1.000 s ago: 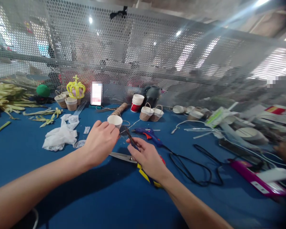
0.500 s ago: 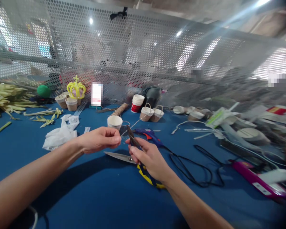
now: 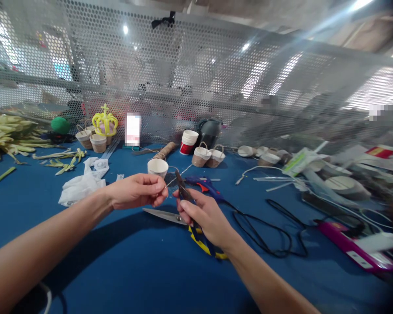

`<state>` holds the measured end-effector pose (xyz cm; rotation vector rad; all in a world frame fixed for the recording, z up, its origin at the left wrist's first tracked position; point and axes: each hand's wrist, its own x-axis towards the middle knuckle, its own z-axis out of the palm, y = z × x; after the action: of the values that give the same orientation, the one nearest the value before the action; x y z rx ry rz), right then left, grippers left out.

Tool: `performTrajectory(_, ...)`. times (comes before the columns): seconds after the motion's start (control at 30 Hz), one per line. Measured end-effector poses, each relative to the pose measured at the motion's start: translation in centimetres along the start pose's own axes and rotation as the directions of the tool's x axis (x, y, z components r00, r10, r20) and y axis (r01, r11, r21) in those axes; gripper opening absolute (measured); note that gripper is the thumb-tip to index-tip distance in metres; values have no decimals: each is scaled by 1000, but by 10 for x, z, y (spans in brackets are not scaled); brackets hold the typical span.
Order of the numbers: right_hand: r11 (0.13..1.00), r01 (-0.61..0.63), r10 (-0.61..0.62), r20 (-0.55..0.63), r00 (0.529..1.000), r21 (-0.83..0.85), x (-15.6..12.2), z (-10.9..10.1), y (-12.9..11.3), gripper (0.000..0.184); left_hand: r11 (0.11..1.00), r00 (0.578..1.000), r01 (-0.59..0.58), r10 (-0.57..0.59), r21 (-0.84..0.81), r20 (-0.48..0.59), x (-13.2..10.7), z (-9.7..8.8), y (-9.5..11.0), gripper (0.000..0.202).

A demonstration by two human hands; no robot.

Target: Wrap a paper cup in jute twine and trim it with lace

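Note:
Between finger and thumb of my left hand (image 3: 138, 192) is the end of a thin twisted wire (image 3: 187, 168). The wire runs up and to the right, past the pliers' jaws. Wrapped in my right hand (image 3: 205, 216) is a pair of pliers (image 3: 182, 188) with dark jaws and blue handles; whether the jaws bite the wire I cannot tell. Under that hand lie scissors (image 3: 162, 214) with yellow handles, partly covered. A small white-lined paper cup (image 3: 157, 167) stands just behind my left hand. The red and blue glue gun (image 3: 205, 186) lies beyond my right hand.
White crumpled tissue (image 3: 81, 187) lies left, near green stalks (image 3: 9, 135). Small baskets (image 3: 202, 156) and stacked red-white cups (image 3: 189, 142) stand behind. A black cord (image 3: 262, 237) loops near the purple power strip (image 3: 356, 246) at right. Perforated metal mesh (image 3: 183, 78) closes the back.
My left hand has moved very slightly right, and its fingers have shifted on the wire. The pliers have tilted a little; both hands keep their hold.

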<state>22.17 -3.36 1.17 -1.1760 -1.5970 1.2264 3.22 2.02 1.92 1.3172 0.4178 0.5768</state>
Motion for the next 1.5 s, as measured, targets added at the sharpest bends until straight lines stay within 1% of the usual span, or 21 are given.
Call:
performTrajectory(0.1, 1000, 2, -2, 32, 999, 9, -1, 0, 0, 27, 989, 995, 49, -37, -137, 88, 0, 1, -7, 24)
performTrajectory(0.2, 1000, 13, -13, 54, 998, 11, -2, -1, 1, 28, 990, 994, 59, -46, -131, 99, 1, 4, -9, 29)
performTrajectory(0.27, 1000, 21, -21, 54, 998, 10, -1, -1, 2, 27, 1000, 998, 18, -17, -14, 63, 1, 6, -6, 31)
performTrajectory(0.33, 1000, 23, -23, 26, 999, -10, -1, 0, 3, 26, 960, 999, -20, 30, 281, -32, 1, 8, -2, 28)
performTrajectory(0.37, 999, 25, -25, 1, 1000, -33, 0, 0, 3, 25, 875, 991, -21, 80, 483, -103, 1, 10, -1, 25)
performTrajectory(0.4, 998, 26, -28, -31, 999, -64, 0, 1, 4, 25, 731, 973, -2, 160, 682, -168, 1, 12, 0, 21)
performTrajectory(0.43, 995, 27, -34, -63, 997, -99, 1, 2, 4, 25, 541, 941, 37, 265, 840, -213, 1, 14, 1, 18)
performTrajectory(0.47, 991, 30, -42, -91, 995, -134, 1, 2, 5, 25, 348, 904, 78, 372, 934, -213, 1, 17, 1, 15)
performTrajectory(0.5, 986, 33, -52, -112, 992, -162, 1, 3, 5, 25, 190, 873, 108, 452, 976, -185, 1, 20, 0, 14)
performTrajectory(0.53, 983, 37, -60, -125, 990, -181, 1, 3, 6, 26, 89, 852, 130, 499, 988, -157, 1, 23, 0, 14)
performTrajectory(0.57, 981, 39, -65, -130, 989, -190, 1, 3, 6, 26, 55, 848, 137, 510, 989, -146, 1, 25, 0, 14)
performTrajectory(0.6, 981, 42, -68, -129, 989, -190, 1, 3, 6, 26, 85, 854, 139, 494, 987, -163, 1, 25, 0, 15)
performTrajectory(0.7, 984, 44, -62, -103, 993, -170, 1, 2, 6, 26, 367, 901, 131, 344, 921, -265, 0, 22, 3, 18)
performTrajectory(0.77, 988, 42, -53, -70, 996, -149, 2, 1, 7, 28, 514, 929, 113, 249, 850, -274, 1, 17, 5, 21)
performTrajectory(0.83, 989, 40, -45, -32, 998, -139, 3, 1, 8, 28, 580, 947, 86, 205, 810, -247, 2, 12, 6, 23)
performTrajectory(0.97, 984, 42, -37, 30, 999, -176, 2, 0, 7, 26, 625, 962, 68, 167, 778, -218, 2, 10, 7, 23)
performTrajectory(1.03, 985, 33, -27, 38, 999, -167, 1, 0, 6, 26, 674, 965, 76, 135, 735, -223, 2, 9, 8, 23)
performTrajectory(1.1, 993, 22, -18, 35, 999, -118, 1, 0, 4, 26, 794, 975, 62, 82, 605, -208, 0, 7, 10, 23)
performTrajectory(1.2, 998, 19, -15, 59, 998, -60, 0, 0, 3, 27, 971, 995, 40, -16, 235, -103, -1, -1, 7, 20)
performTrajectory(1.3, 998, 26, -19, 112, 994, -61, 0, 0, 3, 27, 995, 998, 67, -65, -76, 25, 0, -7, -2, 19)
performTrajectory(1.5, 996, 77, -71, 137, 988, -36, -2, -1, 1, 26, 943, 983, 88, -29, -321, 183, 3, -2, -18, 22)
